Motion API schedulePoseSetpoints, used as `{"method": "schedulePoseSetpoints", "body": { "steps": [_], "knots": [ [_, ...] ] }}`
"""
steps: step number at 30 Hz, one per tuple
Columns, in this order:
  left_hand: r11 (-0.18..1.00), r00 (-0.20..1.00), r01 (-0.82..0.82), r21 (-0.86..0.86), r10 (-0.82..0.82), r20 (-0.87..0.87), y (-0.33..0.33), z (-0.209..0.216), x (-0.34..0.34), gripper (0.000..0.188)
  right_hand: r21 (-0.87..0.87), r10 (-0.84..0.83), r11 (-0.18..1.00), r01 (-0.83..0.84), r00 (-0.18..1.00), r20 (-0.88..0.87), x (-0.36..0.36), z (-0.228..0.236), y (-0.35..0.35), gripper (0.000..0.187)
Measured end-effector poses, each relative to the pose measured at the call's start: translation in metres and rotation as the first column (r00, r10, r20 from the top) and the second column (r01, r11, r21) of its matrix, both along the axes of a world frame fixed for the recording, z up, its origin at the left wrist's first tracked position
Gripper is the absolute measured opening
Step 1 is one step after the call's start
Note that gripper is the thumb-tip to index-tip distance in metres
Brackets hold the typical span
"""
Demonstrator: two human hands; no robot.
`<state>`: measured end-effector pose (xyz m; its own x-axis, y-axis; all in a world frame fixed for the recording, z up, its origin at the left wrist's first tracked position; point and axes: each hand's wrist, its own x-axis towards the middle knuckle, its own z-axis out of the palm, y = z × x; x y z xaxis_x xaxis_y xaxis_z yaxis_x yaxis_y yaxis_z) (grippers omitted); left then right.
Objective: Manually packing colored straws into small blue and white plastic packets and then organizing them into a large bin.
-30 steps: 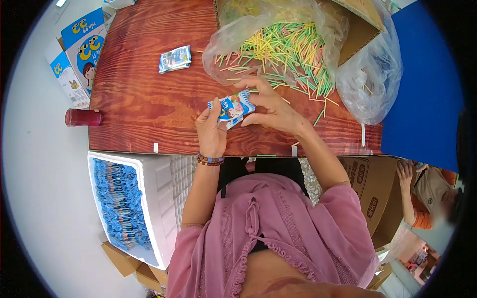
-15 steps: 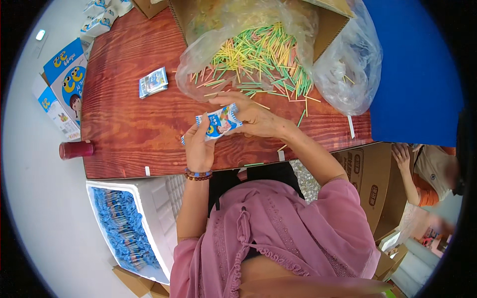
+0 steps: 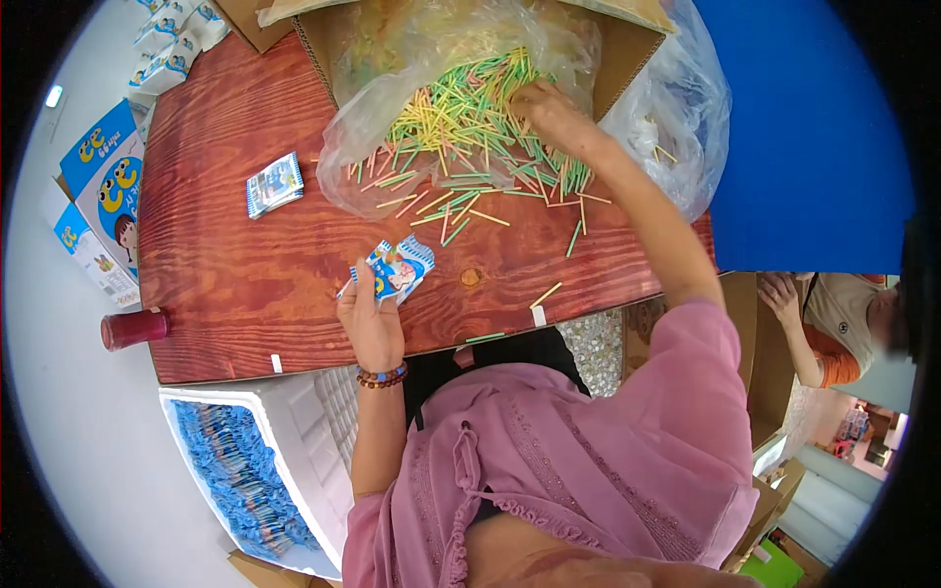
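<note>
My left hand (image 3: 372, 318) is closed on a small blue and white packet (image 3: 402, 270), held above the near part of the red wooden table. The packet's printed side faces up. My right hand (image 3: 551, 116) reaches into the heap of thin coloured sticks (image 3: 461, 108), yellow, green and pink, at the far side. Its fingers are curled down among the sticks, and whatever they grip is hidden. The sticks spill from a clear plastic bag (image 3: 343, 147) inside an open cardboard box (image 3: 627, 64). Several loose sticks lie on the wood in front of the bag.
A flat blue packet stack (image 3: 274, 184) lies on the table (image 3: 216, 245). At the left edge stands a red jar (image 3: 135, 328), near blue printed cartons (image 3: 103, 181). A white foam box (image 3: 294, 441) full of blue packets sits below. Another person (image 3: 833, 318) is at the right.
My right hand has left the packet and moved up and right into the sticks. My left hand keeps the packet, slightly lower and further left in the picture. The whole view has shifted a little.
</note>
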<state>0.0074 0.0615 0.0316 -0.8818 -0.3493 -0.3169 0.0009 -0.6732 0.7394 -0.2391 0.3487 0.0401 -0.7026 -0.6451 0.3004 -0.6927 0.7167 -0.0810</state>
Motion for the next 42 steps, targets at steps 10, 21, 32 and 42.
{"method": "schedulePoseSetpoints", "body": {
  "steps": [10,21,32,42],
  "knots": [
    [0.998,0.999,0.038,0.059,-0.038,0.003,0.001,-0.001,-0.002,0.022,0.391,0.264,0.893,-0.222,0.963,-0.057,-0.028,-0.005,0.021,0.024],
    [0.998,0.999,0.024,0.061,-0.026,0.03,-0.002,-0.008,0.004,0.021,0.258,0.083,0.957,-0.129,0.98,0.183,-0.022,-0.003,0.012,0.027],
    [0.996,1.0,0.019,0.084,-0.02,0.014,0.0,-0.005,0.006,0.02,-0.063,-0.07,0.994,0.09,0.961,0.269,-0.024,-0.017,0.015,0.023],
    [0.997,0.999,0.024,0.077,-0.025,0.021,-0.003,-0.012,0.007,0.026,-0.131,-0.119,0.979,0.158,0.958,0.261,-0.033,-0.033,0.02,0.033]
  ]
}}
